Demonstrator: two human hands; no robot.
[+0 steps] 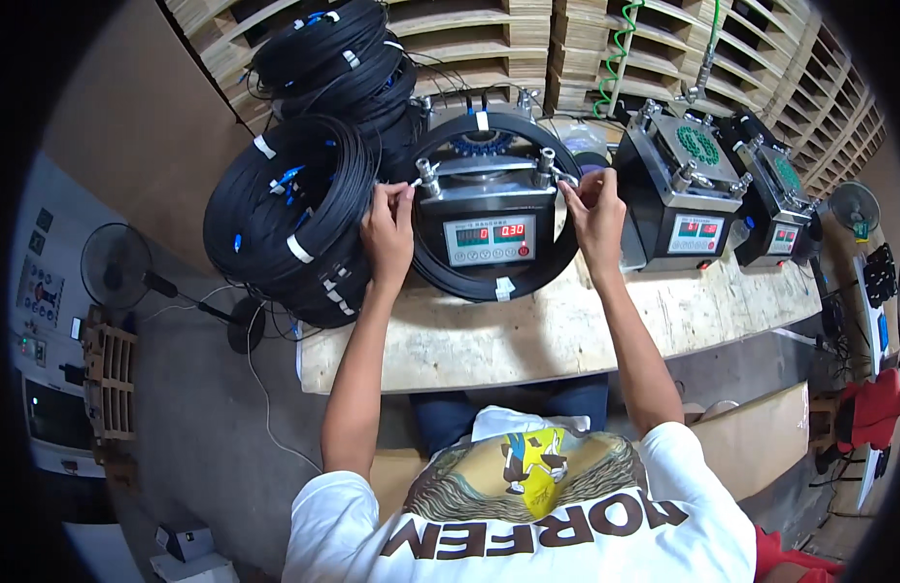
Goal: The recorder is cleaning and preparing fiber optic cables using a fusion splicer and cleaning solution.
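In front of me stands a black polishing machine [489,202] with a lit red-digit display on its front panel. A coil of black cable [482,289], banded with white tape, loops around it. At the machine's left corner post, my left hand [387,233] pinches a small metal clamp lever [417,184]. My right hand [597,222] has its fingers closed on the matching lever [566,181] by the right post. A ring of blue connectors [481,144] shows on top, behind the metal plate, partly hidden by the cable.
Stacked black cable coils [289,199] with blue-tipped ends crowd the left side of the wooden table [566,335]. Two more machines [678,194] with green-studded tops stand to the right. Pallet wood [489,53] rises behind. A standing fan [118,264] is on the left.
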